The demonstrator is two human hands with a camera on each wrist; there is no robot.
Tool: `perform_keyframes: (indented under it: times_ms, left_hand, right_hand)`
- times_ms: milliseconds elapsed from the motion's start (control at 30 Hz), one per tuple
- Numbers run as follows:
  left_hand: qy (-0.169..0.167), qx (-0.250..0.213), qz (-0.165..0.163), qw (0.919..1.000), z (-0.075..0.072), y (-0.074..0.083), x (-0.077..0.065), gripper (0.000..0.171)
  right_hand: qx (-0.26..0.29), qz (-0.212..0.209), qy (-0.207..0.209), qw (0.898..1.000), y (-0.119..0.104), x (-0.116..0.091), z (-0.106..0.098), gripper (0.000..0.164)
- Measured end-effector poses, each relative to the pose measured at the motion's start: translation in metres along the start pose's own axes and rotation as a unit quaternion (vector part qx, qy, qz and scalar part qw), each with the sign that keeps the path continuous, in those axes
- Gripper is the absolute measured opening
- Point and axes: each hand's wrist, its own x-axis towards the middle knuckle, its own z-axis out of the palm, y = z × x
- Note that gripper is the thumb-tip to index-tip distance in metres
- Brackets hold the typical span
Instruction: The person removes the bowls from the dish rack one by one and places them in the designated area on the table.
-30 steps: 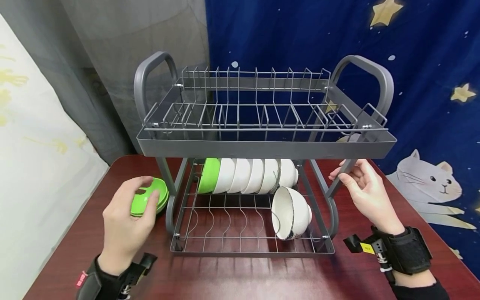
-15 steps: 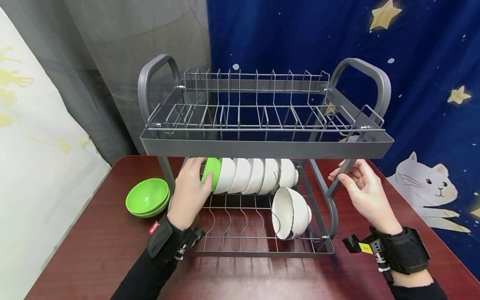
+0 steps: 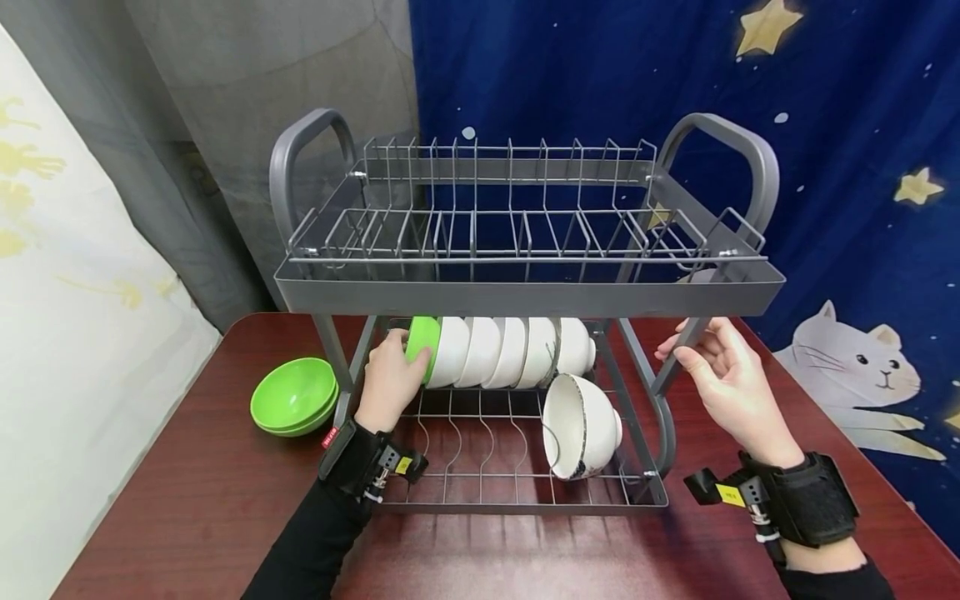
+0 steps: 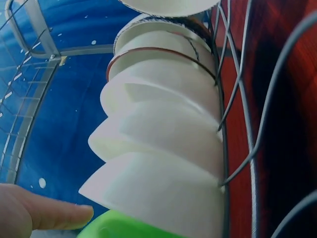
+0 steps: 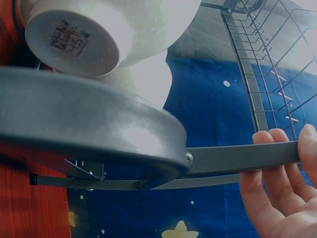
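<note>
A blue curtain (image 3: 562, 75) hangs behind the dish rack (image 3: 528, 297), which stands on a red-brown table (image 3: 187, 467). I have the left hand (image 3: 388, 379) at the left end of the rack's lower tier, thumb and fingers gripping a green bowl (image 3: 423, 337) tipped on its side there. The right hand (image 3: 727, 379) grips the rack's right front post (image 3: 663, 382).

My main worry is the row of white bowls (image 3: 483, 354) on the rack's lower tier, right beside the green one. A sideways shove could set them leaning or sliding along the wires. The left wrist view crops most of my fingers, so I can't judge how firm that pinch is; if it's weak, the bowl may slip.

If the right hand loosens, a snag on the wires might drag the rack askew and rock the large bowl (image 3: 588, 427) at the rack's lower right front. Swinging wide could clip the stacked green bowls (image 3: 292, 396) left of the rack.
</note>
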Motion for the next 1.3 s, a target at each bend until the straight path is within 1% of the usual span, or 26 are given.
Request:
perform_keyframes:
  times_ms: [100,167,400,500,567,733,867,967,1067,1167,1300]
  left_hand:
    - [-0.002,-0.015,-0.012,0.9998,0.002,-0.001,0.001,0.034]
    - [0.0,-0.023,-0.014,0.9996,0.002,-0.001,0.001,0.031]
    - [0.009,-0.026,-0.018,0.9995,0.002,0.001,0.001,0.028]
    - [0.016,-0.028,-0.026,0.9991,0.001,0.0,-0.001,0.028]
    - [0.017,-0.036,-0.036,0.9985,0.0,-0.001,-0.002,0.029]
    - [0.027,-0.079,-0.062,0.9946,-0.003,-0.003,-0.003,0.031]
    - [0.033,-0.118,-0.072,0.9898,-0.006,-0.003,-0.004,0.03]
    - [0.037,-0.135,-0.082,0.9868,-0.009,-0.001,-0.006,0.031]
    - [0.047,-0.14,-0.088,0.9851,-0.01,0.0,-0.008,0.031]
    - [0.056,-0.144,-0.09,0.9839,-0.011,0.002,-0.011,0.031]
    - [0.069,-0.143,-0.08,0.9841,-0.013,0.004,-0.014,0.03]
  right_hand:
    - [0.007,-0.007,-0.005,1.0,0.001,-0.001,-0.001,0.022]
    - [0.01,-0.008,-0.006,1.0,0.001,-0.001,-0.001,0.022]
    - [0.022,-0.018,-0.011,1.0,0.001,-0.001,-0.002,0.023]
    - [0.015,-0.014,-0.006,1.0,0.001,-0.001,-0.001,0.022]
    - [0.005,-0.014,-0.005,1.0,0.001,0.0,-0.001,0.022]
    - [-0.007,-0.011,-0.002,1.0,0.001,0.0,0.0,0.022]
    - [-0.005,-0.017,-0.006,1.0,0.002,0.0,-0.001,0.023]
    - [-0.005,-0.023,-0.007,1.0,0.002,0.001,-0.001,0.023]
    - [-0.005,-0.025,-0.008,1.0,0.002,0.001,-0.001,0.023]
    - [-0.003,-0.019,-0.003,1.0,0.002,0.001,-0.001,0.023]
    - [-0.009,-0.017,-0.001,1.0,0.001,0.001,0.0,0.023]
